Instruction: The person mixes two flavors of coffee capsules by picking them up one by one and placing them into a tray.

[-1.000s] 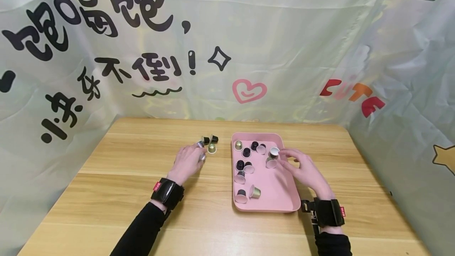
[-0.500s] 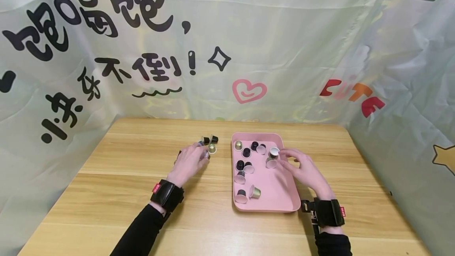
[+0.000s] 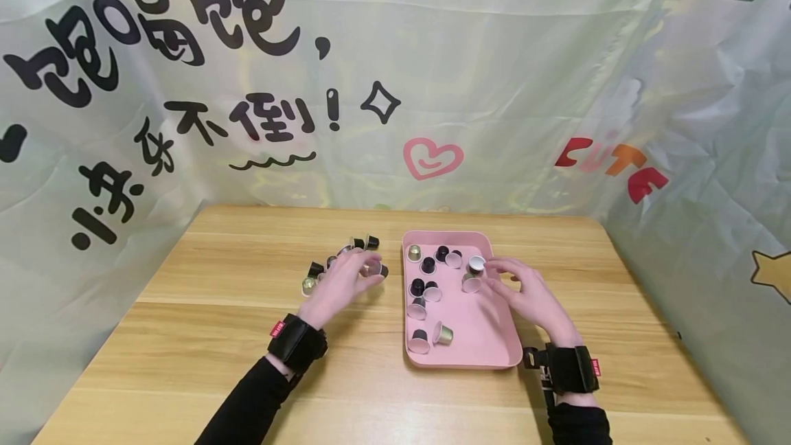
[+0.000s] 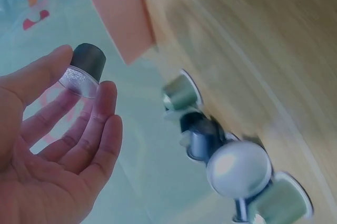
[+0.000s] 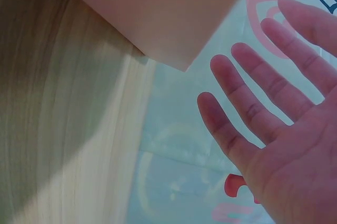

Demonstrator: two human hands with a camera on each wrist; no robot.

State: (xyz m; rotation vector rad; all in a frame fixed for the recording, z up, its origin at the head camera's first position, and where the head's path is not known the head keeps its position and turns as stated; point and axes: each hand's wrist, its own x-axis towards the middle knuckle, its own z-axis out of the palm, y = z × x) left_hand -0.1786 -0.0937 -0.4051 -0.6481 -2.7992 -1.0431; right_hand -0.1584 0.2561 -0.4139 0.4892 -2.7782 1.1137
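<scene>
My left hand (image 3: pixel 369 275) hovers over the wooden table (image 3: pixel 204 335) just left of the pink tray (image 3: pixel 488 356). It pinches a dark capsule with a foil lid (image 4: pixel 84 69) between the thumb and the fingertips. Several loose capsules (image 3: pixel 363 243) lie on the table around that hand, among them a black one (image 3: pixel 315 270) and a gold one (image 3: pixel 307 286). My right hand (image 3: pixel 503 280) is over the tray's right half with fingers spread and relaxed, holding nothing. Its fingertips are close to a silver capsule (image 3: pixel 476 264). The tray holds several black, silver and gold capsules (image 3: pixel 425 290).
A printed fabric backdrop (image 3: pixel 395 88) encloses the table at the back and on both sides. The tray's corner (image 5: pixel 174 34) shows in the right wrist view, with bare wood beside it. Black bands sit on both wrists.
My left hand has lifted off the capsule cluster and moved right and nearer with a dark capsule, uncovering two capsules on its left. The right hand has not moved.
</scene>
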